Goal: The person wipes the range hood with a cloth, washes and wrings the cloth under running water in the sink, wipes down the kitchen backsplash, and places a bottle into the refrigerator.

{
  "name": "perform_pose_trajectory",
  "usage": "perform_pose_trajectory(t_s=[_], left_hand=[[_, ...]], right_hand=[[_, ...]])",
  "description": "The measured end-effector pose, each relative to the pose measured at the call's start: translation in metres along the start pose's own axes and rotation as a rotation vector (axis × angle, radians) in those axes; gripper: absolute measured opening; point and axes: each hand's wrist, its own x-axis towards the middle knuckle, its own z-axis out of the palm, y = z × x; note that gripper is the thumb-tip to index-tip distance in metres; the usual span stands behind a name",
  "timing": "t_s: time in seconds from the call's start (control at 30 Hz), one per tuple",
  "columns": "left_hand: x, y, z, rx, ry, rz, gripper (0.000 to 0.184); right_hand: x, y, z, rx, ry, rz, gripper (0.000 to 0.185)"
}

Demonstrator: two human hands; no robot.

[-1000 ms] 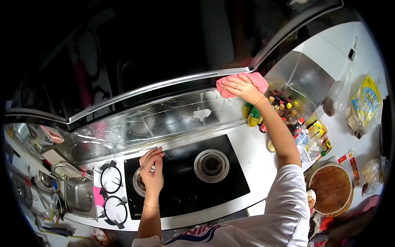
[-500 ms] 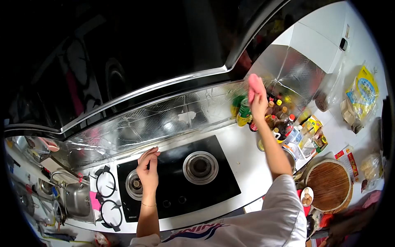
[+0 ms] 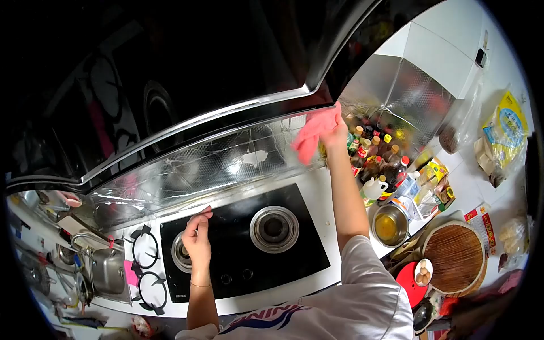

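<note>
My right hand [image 3: 335,137] grips a pink cloth [image 3: 315,131], which hangs loose to the left, beneath the lower edge of the black range hood [image 3: 238,105]. The cloth's top reaches the hood's rim; whether it presses on it I cannot tell. Over the left burner [image 3: 179,253] of the black glass hob [image 3: 229,249], my left hand [image 3: 196,242] hovers with loosely bent fingers and nothing visible in it. The right burner [image 3: 275,229] is uncovered. Behind the hob runs a foil-covered backsplash [image 3: 215,175].
Several sauce bottles [image 3: 391,170] crowd the right corner, beside a metal pot [image 3: 390,225] holding yellowish liquid. Further right are a round wooden board [image 3: 453,255] and a plate of eggs [image 3: 423,272]. Two black pan supports [image 3: 152,292] lie left of the hob, near the sink [image 3: 109,272].
My right hand has moved left with the pink cloth, which now hangs more spread out. The pot has come into fuller view. My left hand has shifted slightly, its fingers more bent.
</note>
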Motion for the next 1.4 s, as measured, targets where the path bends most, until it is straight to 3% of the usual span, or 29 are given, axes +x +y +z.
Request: perform_pose_trajectory(t_s=[0.23, 0.3, 0.37, 0.43, 0.57, 0.77, 0.83, 0.87, 0.97, 1.1, 1.17, 1.23, 1.4], left_hand=[[-0.008, -0.008, -0.012, 0.003, 0.031, -0.029, 0.017], [-0.013, -0.010, -0.019, -0.007, 0.036, -0.041, 0.017], [-0.013, -0.008, -0.024, -0.010, 0.058, -0.061, 0.017], [-0.014, 0.000, -0.026, -0.002, 0.065, -0.076, 0.017], [-0.018, -0.001, -0.030, 0.015, 0.100, -0.093, 0.017], [-0.025, 0.002, -0.022, 0.048, 0.095, -0.089, 0.017], [-0.020, 0.003, -0.011, 0.003, 0.050, -0.058, 0.017], [-0.018, 0.004, -0.004, -0.001, 0.028, -0.024, 0.017], [-0.017, 0.011, 0.019, 0.058, -0.032, 0.061, 0.015], [-0.025, 0.014, 0.031, 0.108, -0.095, 0.045, 0.012], [-0.024, 0.003, 0.028, 0.104, -0.112, 0.037, 0.013], [-0.020, 0.002, 0.025, 0.043, -0.105, 0.020, 0.015], [0.005, 0.009, 0.033, -0.064, -0.155, -0.049, 0.016]], right_hand=[[0.010, -0.022, -0.002, 0.096, -0.143, 0.141, 0.034], [0.032, -0.028, -0.040, 0.055, -0.390, 0.255, 0.036], [0.001, -0.022, -0.012, -0.048, -0.321, 0.244, 0.043], [0.002, -0.018, -0.023, -0.343, -0.394, 0.058, 0.049], [-0.001, -0.010, -0.030, -0.428, -0.409, -0.013, 0.047], [-0.003, 0.006, -0.020, -0.316, -0.340, -0.054, 0.045], [0.000, 0.007, -0.020, -0.256, -0.305, -0.034, 0.028], [0.002, 0.008, -0.020, -0.259, -0.299, -0.031, 0.028], [0.017, 0.014, -0.025, -0.091, -0.426, 0.117, 0.014], [0.013, 0.021, -0.018, 0.036, -0.565, 0.215, 0.018], [-0.005, 0.023, -0.001, -0.144, -0.260, 0.068, 0.019], [0.001, 0.029, -0.009, -0.199, -0.245, 0.009, 0.019], [0.019, 0.073, -0.019, -0.527, -0.029, -0.477, 0.024]])
